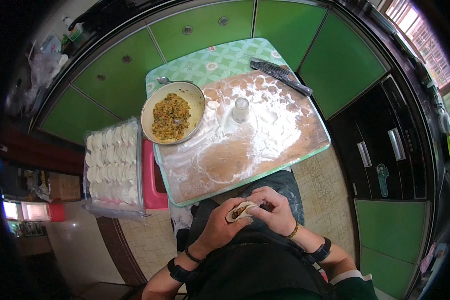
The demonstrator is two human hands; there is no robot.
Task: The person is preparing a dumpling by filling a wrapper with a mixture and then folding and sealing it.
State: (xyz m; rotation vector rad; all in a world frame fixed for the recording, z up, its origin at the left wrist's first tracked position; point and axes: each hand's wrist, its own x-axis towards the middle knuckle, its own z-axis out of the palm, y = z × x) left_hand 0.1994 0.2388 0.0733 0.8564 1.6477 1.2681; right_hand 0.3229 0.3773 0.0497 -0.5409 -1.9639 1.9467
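A round dough wrapper with brown-green filling lies partly folded between my two hands, above my lap. My left hand cups it from the left, thumb above and fingers below. The fingers of my right hand pinch its right edge. Beyond my hands, a floured wooden board rests on a small table, with an upturned drinking glass and a small piece of dough on it. An enamel bowl of chopped filling stands at the board's left.
A plastic-covered tray with rows of dumplings sits left of the table, beside a pink plastic stool. A cleaver lies across the board's far right corner. Behind the bowl is a metal spoon. Green cabinets surround the table.
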